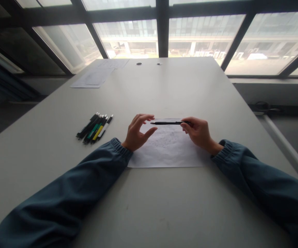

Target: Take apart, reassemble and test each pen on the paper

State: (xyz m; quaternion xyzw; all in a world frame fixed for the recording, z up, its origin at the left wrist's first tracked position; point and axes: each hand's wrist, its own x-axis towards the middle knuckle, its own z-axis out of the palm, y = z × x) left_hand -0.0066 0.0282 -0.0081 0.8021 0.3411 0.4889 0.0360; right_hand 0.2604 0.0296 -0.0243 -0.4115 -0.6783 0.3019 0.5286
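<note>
A black pen (166, 123) is held level above a sheet of paper (174, 155) that bears faint markings. Its rear end is pinched between the thumb and fingers of my right hand (196, 132). The pen's tip points left, toward the gap between the thumb and fingers of my left hand (138, 132). That hand is open over the paper's left side, with nothing visibly gripped. Left of it, a bunch of pens (94, 128) lies on the table, mostly black, with green, yellow and white ones among them.
The white table (149, 206) reaches toward large windows (130, 38) with dark frames. More papers (92, 77) lie at its far left. Two small round fittings are near the far edge, one of them a dark grommet (139, 64).
</note>
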